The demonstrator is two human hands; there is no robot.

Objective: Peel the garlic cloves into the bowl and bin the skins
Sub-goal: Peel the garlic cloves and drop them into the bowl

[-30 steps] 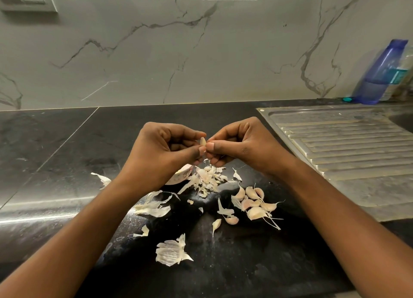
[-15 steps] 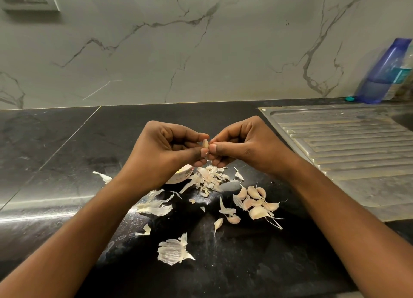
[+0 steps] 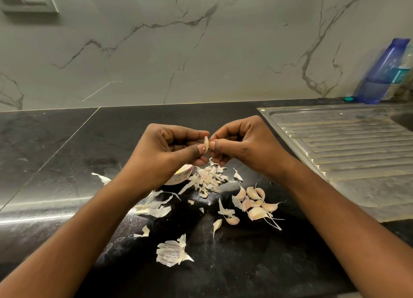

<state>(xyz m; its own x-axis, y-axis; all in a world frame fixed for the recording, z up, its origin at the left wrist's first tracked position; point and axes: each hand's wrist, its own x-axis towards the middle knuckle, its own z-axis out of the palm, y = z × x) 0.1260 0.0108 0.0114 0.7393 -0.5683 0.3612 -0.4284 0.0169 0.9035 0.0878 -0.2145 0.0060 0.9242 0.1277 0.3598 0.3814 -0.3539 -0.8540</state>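
black counter [image 3: 67, 163]: left hand [image 3: 165, 154] and right hand [image 3: 241, 146] both pinch clove [image 3: 206, 142] above skins [image 3: 207, 177]; bowl [image 3: 181, 175] under left wrist.

Pinkish garlic cloves [image 3: 256, 213], black counter [image 3: 67, 141], grey-veined wall [image 3: 223, 52] (bottle [image 3: 380, 74] blue).

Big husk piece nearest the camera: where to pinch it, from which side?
Pinch the big husk piece at the pointed tab on its far right edge, which looks lifted, coming from above right. The rest seems to lie flat on the counter, giving fingertips little to catch.
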